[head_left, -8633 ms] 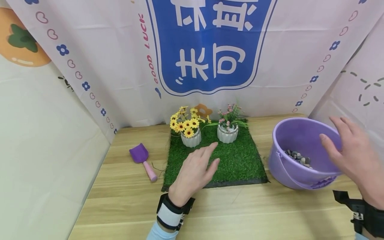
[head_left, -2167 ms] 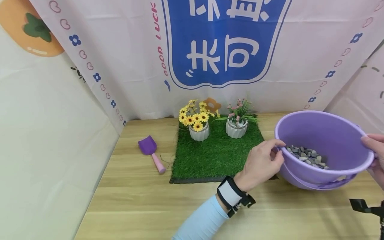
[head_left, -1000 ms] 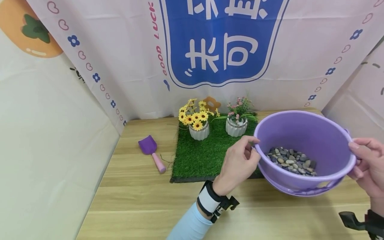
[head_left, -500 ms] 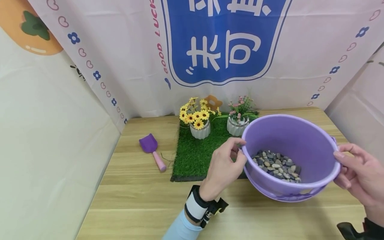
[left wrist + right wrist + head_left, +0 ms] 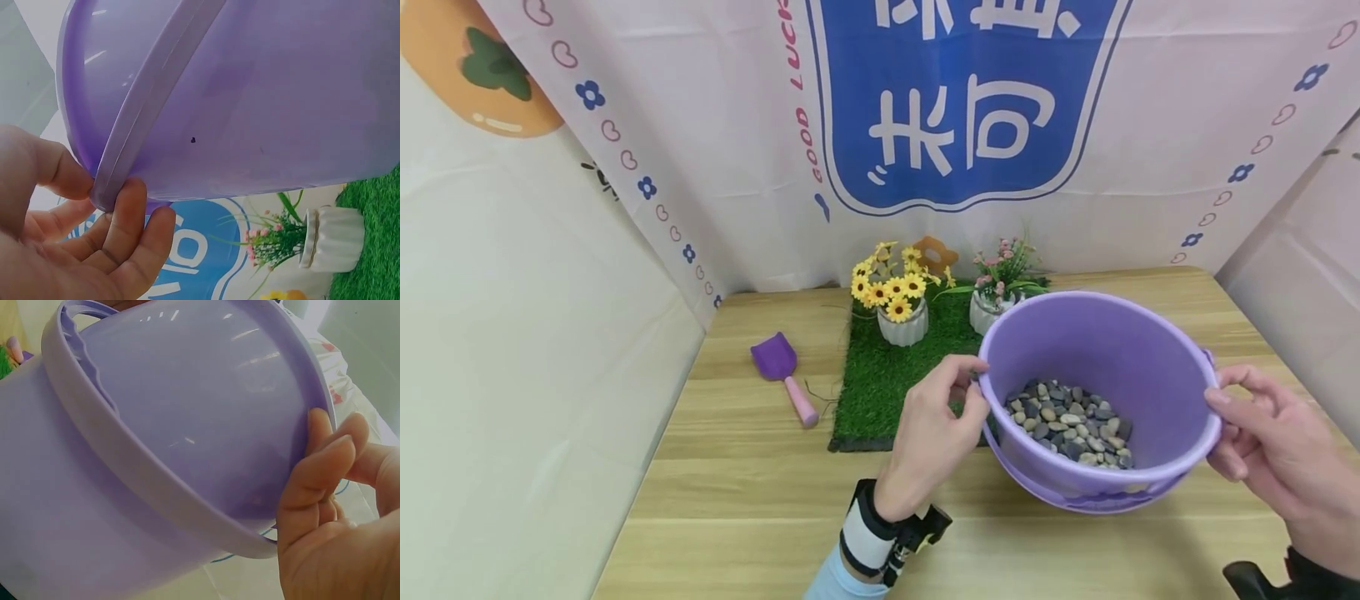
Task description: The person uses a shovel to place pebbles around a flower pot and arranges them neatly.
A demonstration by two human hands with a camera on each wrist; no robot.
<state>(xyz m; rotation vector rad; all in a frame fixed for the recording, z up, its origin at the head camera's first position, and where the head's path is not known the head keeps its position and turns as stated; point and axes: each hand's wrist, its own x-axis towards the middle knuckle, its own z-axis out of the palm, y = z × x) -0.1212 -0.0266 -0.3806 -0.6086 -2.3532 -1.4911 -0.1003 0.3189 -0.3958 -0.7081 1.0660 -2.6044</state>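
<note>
A purple bucket [image 5: 1157, 375] with pebbles [image 5: 1071, 421] on its bottom stands tilted slightly toward me, right of centre in the head view. My left hand [image 5: 932, 433] pinches its rim on the left side, near where the bucket handle [image 5: 156, 81] joins. On the opposite side, my right hand [image 5: 1277, 442] grips the rim with thumb and curled fingers. The handle hangs down along the front of the bucket, as the right wrist view also shows. Whether the bucket's base touches the table cannot be told.
An artificial grass mat [image 5: 880, 387] lies behind the left hand, partly covered by the bucket. On it stand a pot of yellow flowers [image 5: 902, 323] and a pot of pink flowers [image 5: 988, 310]. A purple toy shovel [image 5: 786, 375] lies left on the wooden table [image 5: 722, 517].
Both hands, first apart and free, have taken hold of the bucket's rim. The bucket has shifted left and toward me, showing more pebbles and covering the mat's right part.
</note>
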